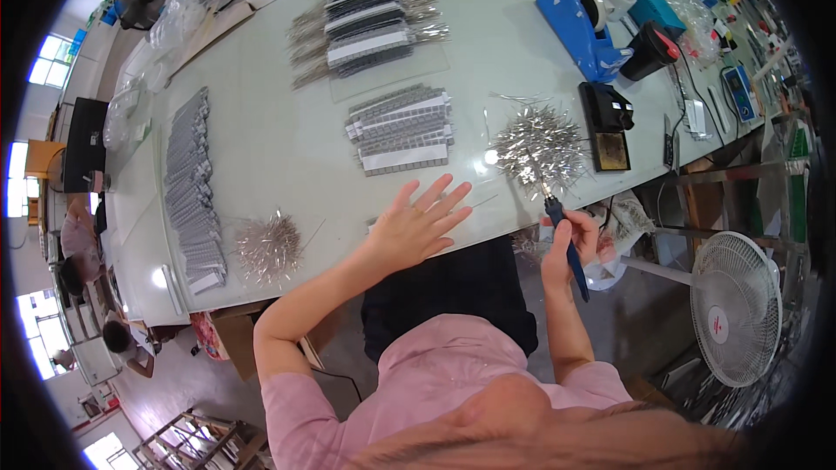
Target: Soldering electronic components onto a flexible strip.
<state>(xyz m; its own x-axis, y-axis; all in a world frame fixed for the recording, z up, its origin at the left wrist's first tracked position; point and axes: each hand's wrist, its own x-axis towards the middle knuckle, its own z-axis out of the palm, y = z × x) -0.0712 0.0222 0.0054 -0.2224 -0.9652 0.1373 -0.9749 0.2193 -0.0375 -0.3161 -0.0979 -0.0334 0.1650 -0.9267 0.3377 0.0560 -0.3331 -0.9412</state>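
Note:
My right hand [562,252] is closed round the dark blue handle of a soldering iron [578,278]. The iron's metal end points away from me and overlaps a heap of shiny thin wire pieces [540,144] at the right of the table. Palm down with fingers spread, my left hand [414,231] is over the table's front edge, and part of a thin strip shows beside it. Beyond that hand lies a stack of grey segmented strips [402,126]. Further left is a smaller heap of wire pieces [270,246].
A row of grey strips [189,183] runs along the left. Strips with long wires [370,22] lie at the back. On the right stand an iron stand with sponge [608,126], a blue tape dispenser [575,26] and a black cup [649,50]. A white fan [736,309] is beside me.

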